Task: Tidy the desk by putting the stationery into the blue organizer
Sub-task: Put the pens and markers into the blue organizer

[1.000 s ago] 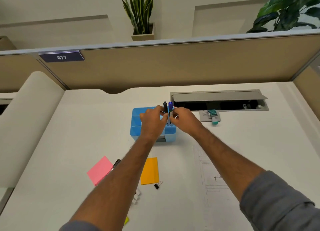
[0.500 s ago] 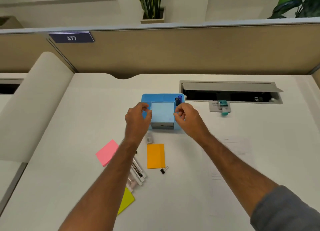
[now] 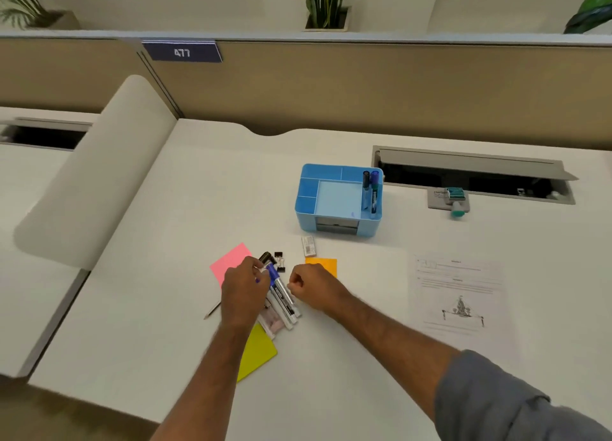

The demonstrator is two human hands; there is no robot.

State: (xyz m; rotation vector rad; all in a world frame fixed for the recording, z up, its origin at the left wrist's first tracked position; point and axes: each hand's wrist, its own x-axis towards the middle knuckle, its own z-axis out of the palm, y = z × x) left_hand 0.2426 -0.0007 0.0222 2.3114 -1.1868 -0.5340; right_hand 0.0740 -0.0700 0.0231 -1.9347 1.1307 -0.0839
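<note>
White desk point(image 3: 364, 357) | blue organizer point(image 3: 309, 192): two markers point(image 3: 370, 190) | left hand point(image 3: 243, 291) fingers grip marker point(image 3: 280, 286) | right hand point(image 3: 313, 286) fisted

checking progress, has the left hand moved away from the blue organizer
Yes. The left hand came back toward the person, from the organizer to the markers by the pink note.

Head view looks forward and down (fairly near) over the desk point(image 3: 139, 275).

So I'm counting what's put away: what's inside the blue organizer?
Two markers stand in the blue organizer's right compartment. The other compartments look empty; the front drawer's inside is hidden.
</note>
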